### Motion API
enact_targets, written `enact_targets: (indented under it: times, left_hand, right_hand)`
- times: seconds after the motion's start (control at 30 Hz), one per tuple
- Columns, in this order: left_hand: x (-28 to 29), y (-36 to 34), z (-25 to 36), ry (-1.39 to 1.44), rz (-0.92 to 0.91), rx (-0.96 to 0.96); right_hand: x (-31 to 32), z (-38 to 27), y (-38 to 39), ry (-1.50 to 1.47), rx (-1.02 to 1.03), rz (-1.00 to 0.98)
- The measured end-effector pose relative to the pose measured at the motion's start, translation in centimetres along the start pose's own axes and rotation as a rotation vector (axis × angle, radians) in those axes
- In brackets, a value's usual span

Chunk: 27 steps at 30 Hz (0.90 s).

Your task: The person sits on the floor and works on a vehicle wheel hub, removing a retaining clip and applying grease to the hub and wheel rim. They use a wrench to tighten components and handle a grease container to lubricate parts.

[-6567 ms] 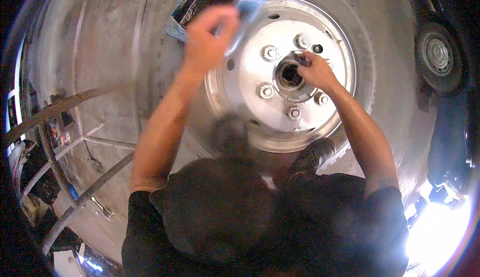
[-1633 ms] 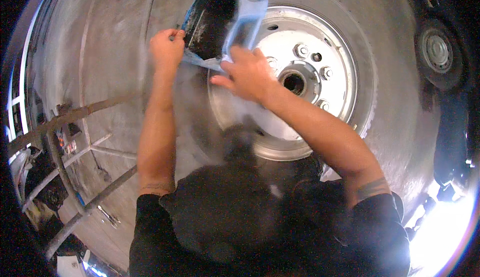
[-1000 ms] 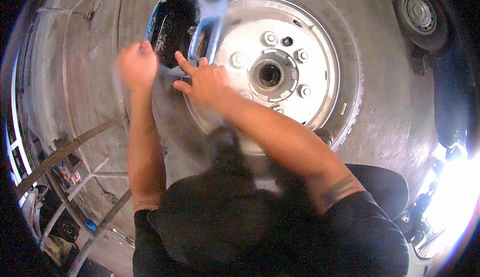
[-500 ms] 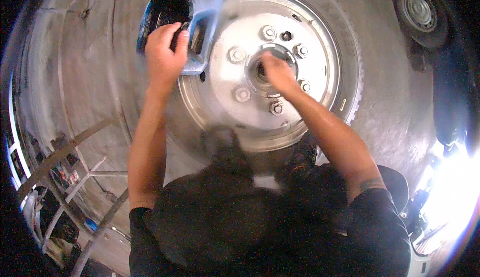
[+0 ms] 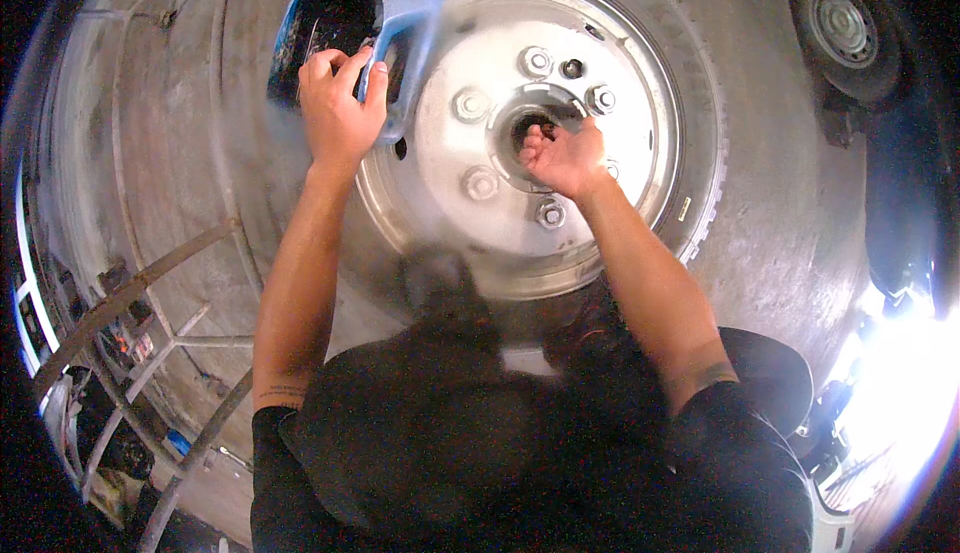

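A blue plastic jug with its side cut open stands at the upper left, a dark, grease-like mass inside it. My left hand grips its near edge, with the thumb apart from the fingers. To its right is a large silver wheel with bolts and nuts around a round central hub opening. My right hand is at that opening, palm turned up. Its fingers curl loosely toward the hole, the thumb stands apart, and I see nothing held. Dark smears show near the fingertips.
A thick tyre surrounds the wheel. Rusty metal bars cross the left side. Another wheel is at the upper right. Bright light glares at the lower right, and a dark round seat-like shape sits beside my right arm.
My right hand has turned from back-up to palm-up at the hub opening. My left hand has stayed on the jug, which has shifted slightly.
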<state>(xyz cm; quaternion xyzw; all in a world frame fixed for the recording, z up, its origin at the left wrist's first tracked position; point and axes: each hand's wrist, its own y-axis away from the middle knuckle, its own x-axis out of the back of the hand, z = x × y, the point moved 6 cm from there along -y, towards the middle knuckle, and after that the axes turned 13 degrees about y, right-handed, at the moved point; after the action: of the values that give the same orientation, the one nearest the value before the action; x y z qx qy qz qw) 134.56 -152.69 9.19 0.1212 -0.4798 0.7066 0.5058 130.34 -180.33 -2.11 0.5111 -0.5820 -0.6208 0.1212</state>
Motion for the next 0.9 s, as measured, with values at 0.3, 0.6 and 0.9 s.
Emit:
enact_targets:
  times: [0.3, 0.6, 0.9]
  left_hand:
    - [-0.2, 0.1, -0.6, 0.016, -0.028, -0.013]
    - [-0.1, 0.0, -0.5, 0.017, -0.028, -0.002]
    - [-0.2, 0.2, -0.8, 0.019, -0.01, -0.003]
  right_hand:
    - [-0.5, 1.3, -1.4, 0.006, 0.088, 0.016]
    - [-0.3, 1.4, -2.1, 0.32, 0.007, 0.073]
    - [0.7, 1.0, -2.2, 0.678, -0.051, 0.122]
